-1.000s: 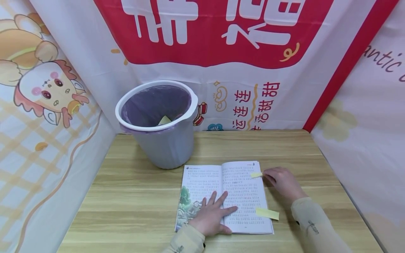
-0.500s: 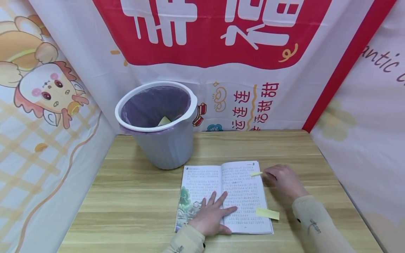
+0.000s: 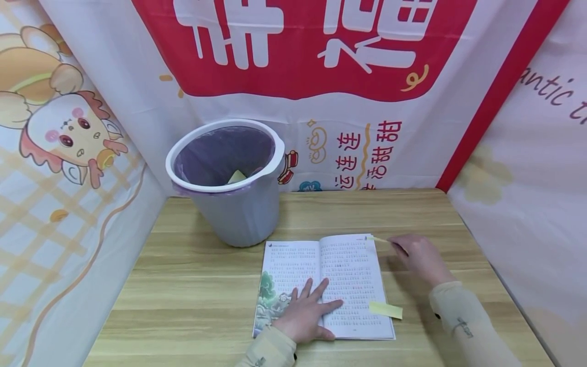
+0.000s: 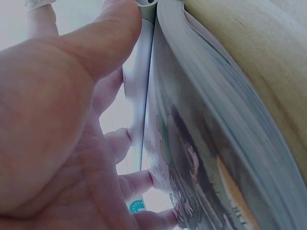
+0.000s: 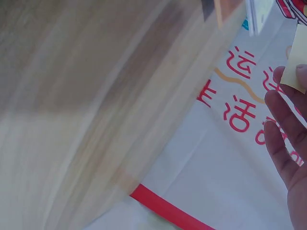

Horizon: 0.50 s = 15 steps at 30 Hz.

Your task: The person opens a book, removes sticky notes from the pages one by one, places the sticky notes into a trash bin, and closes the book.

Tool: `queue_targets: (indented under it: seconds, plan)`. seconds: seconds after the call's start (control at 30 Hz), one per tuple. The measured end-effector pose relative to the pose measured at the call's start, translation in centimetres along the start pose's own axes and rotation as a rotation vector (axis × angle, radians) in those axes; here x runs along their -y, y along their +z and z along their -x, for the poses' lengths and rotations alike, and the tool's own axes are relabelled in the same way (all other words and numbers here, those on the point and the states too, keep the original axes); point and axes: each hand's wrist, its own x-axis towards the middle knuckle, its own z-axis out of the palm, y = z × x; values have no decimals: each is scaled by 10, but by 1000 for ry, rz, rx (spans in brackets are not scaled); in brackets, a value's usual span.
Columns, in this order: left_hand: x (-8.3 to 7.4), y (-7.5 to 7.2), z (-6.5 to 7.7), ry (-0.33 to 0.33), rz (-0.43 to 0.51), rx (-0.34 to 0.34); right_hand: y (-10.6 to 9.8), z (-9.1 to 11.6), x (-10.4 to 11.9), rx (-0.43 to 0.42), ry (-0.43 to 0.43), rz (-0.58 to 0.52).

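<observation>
An open book [image 3: 350,257] lies on the wooden table, its printed pages facing up. My left hand [image 3: 308,312] rests across its lower middle with fingers spread, over the gutter. In the left wrist view the palm stands beside the page edges [image 4: 225,105]. By the book's upper right corner, my right hand [image 3: 421,257] pinches a pale yellow sticky note [image 3: 380,240] between thumb and forefinger. The note's far end overlaps the page corner in the head view. Lower on the right page, a second yellow sticky note [image 3: 386,310] sticks out past the edge.
A grey bin [image 3: 243,219] with a white rim and dark liner stands behind the book to the left. Inside it lies a yellow piece of paper [image 3: 237,177]. Printed cloth [image 3: 293,109] hangs around the back and sides of the wooden table [image 3: 192,300].
My right hand has moved slightly up and right, and the upper sticky note has come up from lower on the page to its top corner. The left hand stays put.
</observation>
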Motion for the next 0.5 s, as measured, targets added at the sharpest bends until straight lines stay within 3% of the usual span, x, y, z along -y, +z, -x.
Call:
queue_targets:
  seconds: [0.3, 0.5]
  plan:
    - [-1, -2, 2, 9, -1, -10, -23, -17, 5, -134, -103, -8]
    - [-1, -2, 3, 7, 5, -3, -48, -36, 11, -175, -126, -26]
